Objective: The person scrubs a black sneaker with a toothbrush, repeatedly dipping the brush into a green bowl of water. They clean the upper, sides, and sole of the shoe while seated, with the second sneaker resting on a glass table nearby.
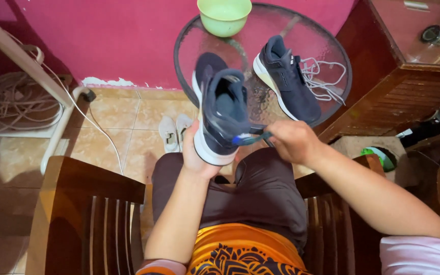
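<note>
Shoe (219, 109): navy, white sole, held up over the lap, toe pointing away, opening facing the camera. Left hand (195, 153) grips it from below at the heel/sole, fingers wrapped around the underside. Brush (253, 137): teal handle, bristle end touching the shoe's heel collar. Right hand (294, 141) clenched around the brush handle, just beside the shoe.

Second shoe (286, 79) lies on the round glass table (189, 35), laces (324, 76) pulled out and loose next to it. Green bowl (224, 15) at the table's far edge. Two white insoles (175, 131) on the tiled floor under the held shoe, near the table. Person sits between wooden chair arms (90, 198). Wooden cabinet (408, 76) right of the table. Coiled cord (11, 104) far left, well apart.
</note>
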